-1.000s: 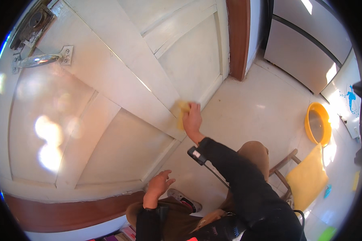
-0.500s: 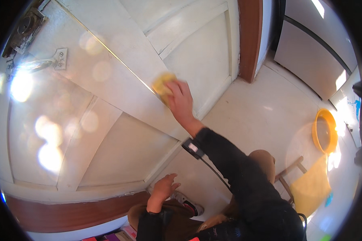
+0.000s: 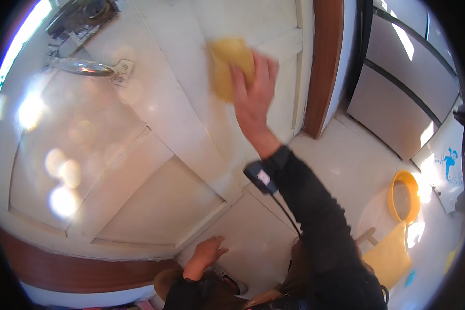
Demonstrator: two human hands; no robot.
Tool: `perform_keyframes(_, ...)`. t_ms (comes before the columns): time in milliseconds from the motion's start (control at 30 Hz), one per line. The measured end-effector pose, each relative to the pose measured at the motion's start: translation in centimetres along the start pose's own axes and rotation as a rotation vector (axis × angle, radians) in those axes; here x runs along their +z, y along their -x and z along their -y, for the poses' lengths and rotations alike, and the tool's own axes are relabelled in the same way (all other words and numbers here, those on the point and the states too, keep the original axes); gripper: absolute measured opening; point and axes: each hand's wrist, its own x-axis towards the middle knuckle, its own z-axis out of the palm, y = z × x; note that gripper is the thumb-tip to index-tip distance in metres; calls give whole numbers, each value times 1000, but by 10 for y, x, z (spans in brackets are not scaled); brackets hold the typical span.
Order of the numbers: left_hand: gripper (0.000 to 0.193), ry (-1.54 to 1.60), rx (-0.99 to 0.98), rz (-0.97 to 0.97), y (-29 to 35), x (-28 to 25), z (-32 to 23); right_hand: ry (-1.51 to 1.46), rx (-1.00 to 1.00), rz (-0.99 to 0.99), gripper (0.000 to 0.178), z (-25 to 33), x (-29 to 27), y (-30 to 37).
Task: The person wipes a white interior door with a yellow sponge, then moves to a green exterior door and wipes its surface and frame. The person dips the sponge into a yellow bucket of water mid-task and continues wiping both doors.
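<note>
My right hand point(image 3: 257, 98) grips a folded yellow cloth point(image 3: 223, 67), slightly smeared by motion, against the upper part of a cream panelled door point(image 3: 150, 199). The thumb lies on the cloth, and the fingers' far side is partly hidden. My left hand point(image 3: 206, 253) hangs low beside the door's bottom edge, its fingers apart and nothing in it. A shiny metal pull handle point(image 3: 85, 67) and a worn dark lock point(image 3: 90, 15) are on the door to the left.
A brown door frame point(image 3: 325, 67) stands right of the door, with a grey refrigerator point(image 3: 387, 98) beyond. On the pale floor sits a yellow basin point(image 3: 404, 199), near a wooden stool point(image 3: 367, 236) and a yellow sheet point(image 3: 389, 253). Bright sun glare covers the door's left side.
My right hand has moved up the door with the cloth, which now looks spread wider. The view has shifted, showing more of the handle and refrigerator. My left hand stays low and open.
</note>
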Motion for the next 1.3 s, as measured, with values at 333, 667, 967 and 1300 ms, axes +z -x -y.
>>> perform_keyframes(333, 50, -20, -13, -48, 2, 3, 1, 49, -195, 229, 43, 11, 26, 35)
perform_keyframes(667, 48, 35, 26, -67, 15, -6, -8, 234, 366, 200, 27, -103, -84, 198)
perform_keyframes(967, 48, -63, 38, -95, 19, -13, -21, -360, 588, -148, 26, -149, -12, -36)
perform_keyframes(1300, 49, -80, 81, -85, 8, 1, -18, 165, 459, 447, 27, -58, -51, 169)
